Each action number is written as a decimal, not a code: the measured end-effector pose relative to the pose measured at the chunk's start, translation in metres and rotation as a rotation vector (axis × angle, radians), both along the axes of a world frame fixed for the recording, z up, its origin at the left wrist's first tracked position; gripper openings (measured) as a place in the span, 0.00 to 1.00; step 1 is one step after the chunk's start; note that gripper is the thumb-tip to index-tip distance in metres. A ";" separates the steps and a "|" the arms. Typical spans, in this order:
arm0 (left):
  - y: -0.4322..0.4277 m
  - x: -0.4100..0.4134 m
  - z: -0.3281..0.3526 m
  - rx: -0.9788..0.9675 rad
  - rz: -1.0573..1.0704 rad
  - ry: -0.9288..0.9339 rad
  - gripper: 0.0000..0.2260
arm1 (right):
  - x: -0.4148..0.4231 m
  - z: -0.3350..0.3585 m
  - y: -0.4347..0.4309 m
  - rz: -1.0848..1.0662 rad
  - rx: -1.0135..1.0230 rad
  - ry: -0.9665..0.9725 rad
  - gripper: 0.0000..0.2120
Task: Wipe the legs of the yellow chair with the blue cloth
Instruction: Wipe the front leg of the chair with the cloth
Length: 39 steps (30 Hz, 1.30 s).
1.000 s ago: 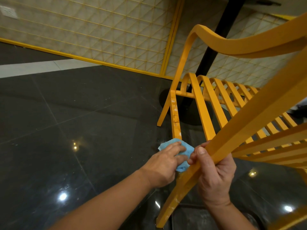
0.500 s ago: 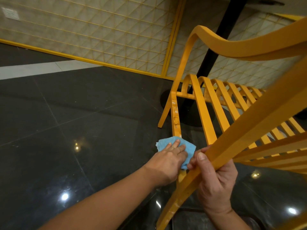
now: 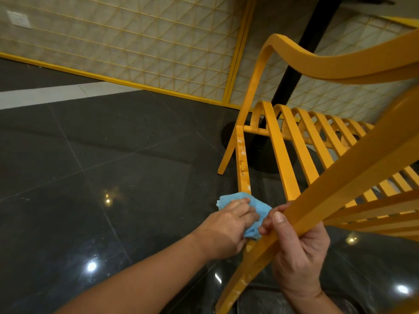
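Upper left of frame: wall socket (image 3: 19, 19) on the lattice wall (image 3: 140, 46), irrelevant. Left half: glossy dark floor (image 3: 90, 166), glare spots only. Centre: left hand (image 3: 226, 225) holding the blue cloth (image 3: 261, 208) bunched against the lower run of the stained leg (image 3: 242, 164), fingers laid over the bunch, thumb hidden. Just right: right hand (image 3: 299, 252) wrapped tight round a slanted bar (image 3: 353, 168) of the yellow chair (image 3: 317, 66), steadying it. Looks like mid-wipe on that leg. To do it well: wrap the cloth round all faces, drag along the length up through the pale blotches toward the crossbar, press harder there, refold to a clean face, hold the bar firm against wobble. Afterwards probably the far leg (image 3: 226, 152) and the speckled low end of the slanted bar. Right of centre: black post (image 3: 292, 73) behind the slats. Hard to make out: leg section under cloth and hands; blotches, dirt or chipped paint, no telling; chair's right part cut off at frame edge; other legs out of view.
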State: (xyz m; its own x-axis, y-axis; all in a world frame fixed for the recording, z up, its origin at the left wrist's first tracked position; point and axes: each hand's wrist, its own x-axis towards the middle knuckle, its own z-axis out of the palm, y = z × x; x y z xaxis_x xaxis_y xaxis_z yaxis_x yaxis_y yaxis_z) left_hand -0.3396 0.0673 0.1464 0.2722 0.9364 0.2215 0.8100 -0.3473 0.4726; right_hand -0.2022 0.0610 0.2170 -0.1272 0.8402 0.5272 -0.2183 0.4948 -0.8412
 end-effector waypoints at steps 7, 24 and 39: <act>0.007 0.002 0.016 -0.124 0.031 -0.067 0.24 | 0.000 0.000 0.001 0.004 -0.012 0.003 0.14; 0.014 0.015 0.020 -0.212 0.170 -0.194 0.25 | 0.000 0.000 0.001 0.006 -0.035 0.026 0.13; 0.037 -0.001 0.015 -0.034 0.187 -0.134 0.17 | -0.003 0.003 0.003 0.031 -0.019 0.016 0.14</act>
State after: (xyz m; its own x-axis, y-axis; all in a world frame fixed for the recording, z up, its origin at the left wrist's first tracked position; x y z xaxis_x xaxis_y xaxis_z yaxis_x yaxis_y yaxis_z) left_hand -0.3405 0.1041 0.1616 0.0637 0.9753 0.2114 0.7881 -0.1791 0.5889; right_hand -0.2048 0.0638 0.2201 -0.1446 0.8459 0.5134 -0.2469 0.4716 -0.8465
